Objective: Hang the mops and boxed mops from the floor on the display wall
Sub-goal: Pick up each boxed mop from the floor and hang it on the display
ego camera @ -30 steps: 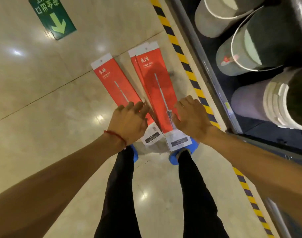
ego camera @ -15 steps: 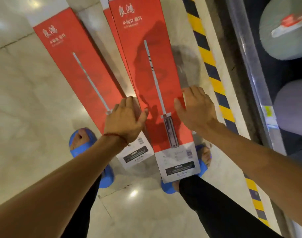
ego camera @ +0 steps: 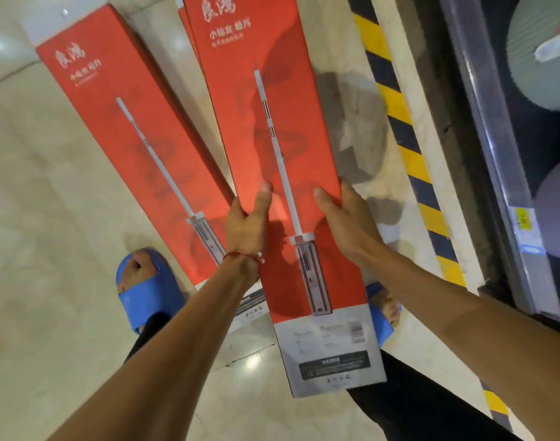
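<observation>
A long red mop box (ego camera: 272,116) with a white mop printed on it is raised at its near end, its grey label end over my feet. My left hand (ego camera: 245,227) grips its left edge, thumb on the red face. My right hand (ego camera: 345,218) grips its right edge, thumb on top. A second red mop box (ego camera: 135,135) lies flat on the floor to the left. Between the two, only the edge of a third red box (ego camera: 189,30) peeks out from under the held one.
Beige polished floor tiles (ego camera: 33,218) surround the boxes. A yellow and black hazard stripe (ego camera: 409,144) runs along the right, beside a metal shelf rail (ego camera: 492,154) with grey and green round containers behind it. My feet wear blue slides (ego camera: 144,291).
Both hands went from resting flat on the boxes to gripping the sides of the top box. Its near end has come up off the floor, and the view has moved closer.
</observation>
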A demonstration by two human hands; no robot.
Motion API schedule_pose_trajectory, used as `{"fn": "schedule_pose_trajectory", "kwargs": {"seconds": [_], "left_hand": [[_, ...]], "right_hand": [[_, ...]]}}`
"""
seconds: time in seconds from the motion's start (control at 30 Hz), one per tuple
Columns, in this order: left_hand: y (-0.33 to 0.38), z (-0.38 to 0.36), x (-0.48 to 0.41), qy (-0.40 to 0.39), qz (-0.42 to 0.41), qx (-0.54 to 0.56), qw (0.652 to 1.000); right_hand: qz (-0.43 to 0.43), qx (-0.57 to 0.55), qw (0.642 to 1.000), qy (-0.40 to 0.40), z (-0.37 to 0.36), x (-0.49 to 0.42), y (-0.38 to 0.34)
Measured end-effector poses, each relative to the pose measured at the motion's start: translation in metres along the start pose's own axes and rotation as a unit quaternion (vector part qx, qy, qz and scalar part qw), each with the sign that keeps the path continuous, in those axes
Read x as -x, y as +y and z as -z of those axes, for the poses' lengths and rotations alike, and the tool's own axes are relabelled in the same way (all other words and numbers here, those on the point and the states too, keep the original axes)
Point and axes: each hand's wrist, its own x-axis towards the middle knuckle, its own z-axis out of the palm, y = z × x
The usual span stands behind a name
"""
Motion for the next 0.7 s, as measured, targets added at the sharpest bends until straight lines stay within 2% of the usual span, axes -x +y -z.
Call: {"fn": "schedule_pose_trajectory", "kwargs": {"seconds": [0.2, 0.33, 0.43, 0.5, 0.6, 0.7], "left_hand": [[0.044, 0.052, 0.075, -0.071, 0.007, -0.025, 0.997], [0.087, 0.096, 0.134, -0.121, -0.015, -0.046, 0.992], [0.120, 0.130, 0.174, -0.167, 0.013, -0.052, 0.985], [0.140, 0.154, 0.196, -0.192, 0.026, -0.057, 0.979], [0.160, 0.189, 0.222, -0.223, 0.023, -0.054, 0.973], [0.174, 0.219, 0.240, -0.226, 0.001, -0.103, 0.969]], "right_hand": [[-0.034, -0.024, 0.999, -0.030, 0.018, 0.066, -0.050], [-0.071, -0.108, 0.991, -0.013, 0.029, 0.115, -0.098], [-0.090, -0.166, 0.982, -0.001, 0.032, 0.146, -0.143], [-0.086, -0.192, 0.978, 0.005, 0.033, 0.161, -0.176], [-0.045, -0.191, 0.979, -0.044, 0.032, 0.174, -0.231], [-0.008, -0.172, 0.983, -0.064, 0.029, 0.186, -0.286]]}}
